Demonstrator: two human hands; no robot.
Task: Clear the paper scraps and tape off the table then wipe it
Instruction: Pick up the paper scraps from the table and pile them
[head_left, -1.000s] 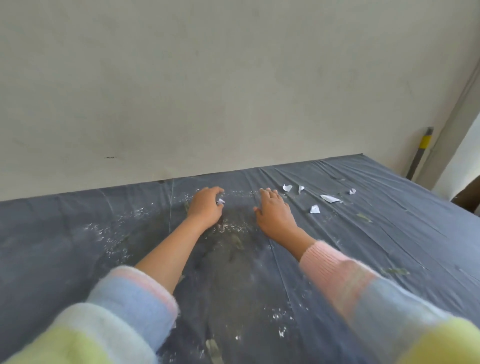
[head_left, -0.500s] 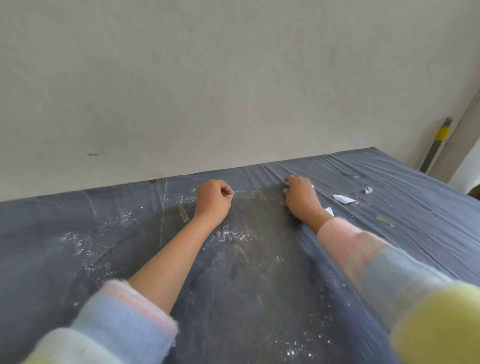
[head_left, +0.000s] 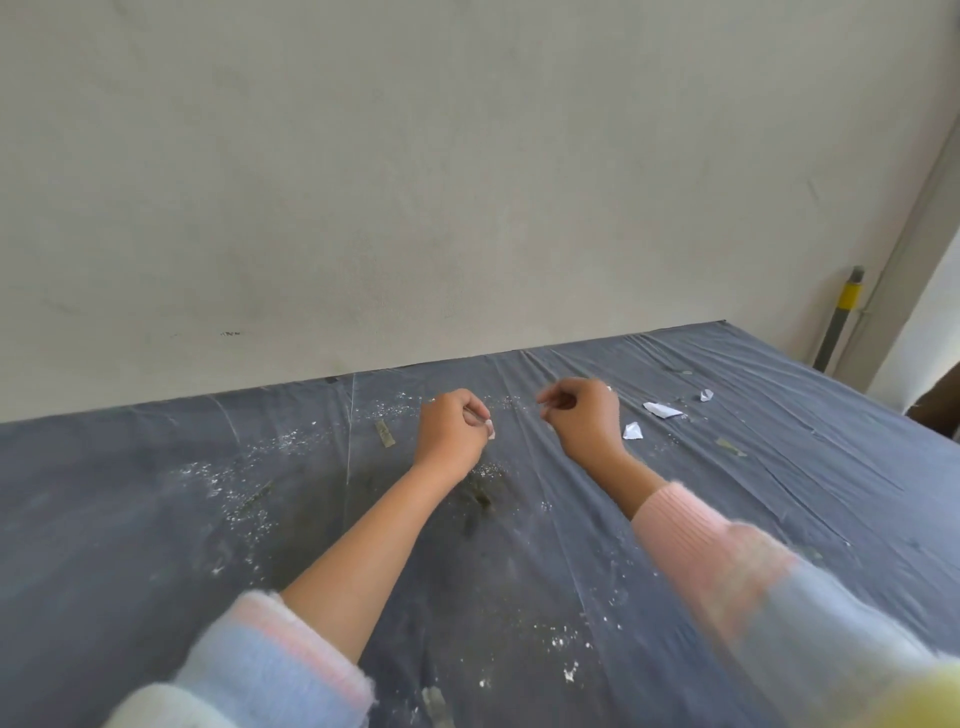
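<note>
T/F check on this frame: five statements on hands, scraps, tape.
1. The left hand pinches a small white paper scrap. True.
2. No white paper lies on the dark grey plastic-covered table. False: three loose white scraps lie right of the right hand.
3. A tan tape strip lies on the table left of the left hand. True.
4. The right hand lies flat with straight fingers. False: its fingers are curled.
5. A wiping cloth sits on the table. False: none shows.
</note>
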